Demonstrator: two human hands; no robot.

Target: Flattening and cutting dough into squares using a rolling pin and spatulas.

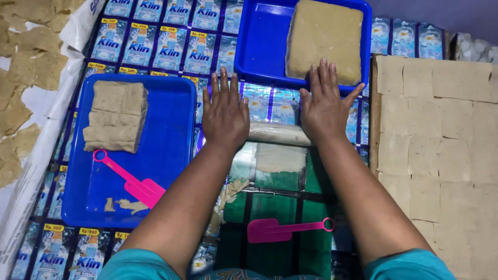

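Note:
My left hand (224, 111) and my right hand (325, 103) lie flat, fingers spread, on a pale rolling pin (277, 133) that runs crosswise between them. Just below the pin a thin flattened sheet of beige dough (280, 157) lies on the green plastic mat (275, 207). A pink plastic scraper (285, 229) rests on the mat near me. Neither hand closes around anything; both palms press down on the pin.
A blue tray (171, 150) at left holds stacked dough slabs (116, 116) and a second pink scraper (132, 181). Another blue tray (259, 46) at the back holds a large dough block (324, 39). Cut dough squares (441, 145) cover a board at right; dough scraps (26, 67) lie far left.

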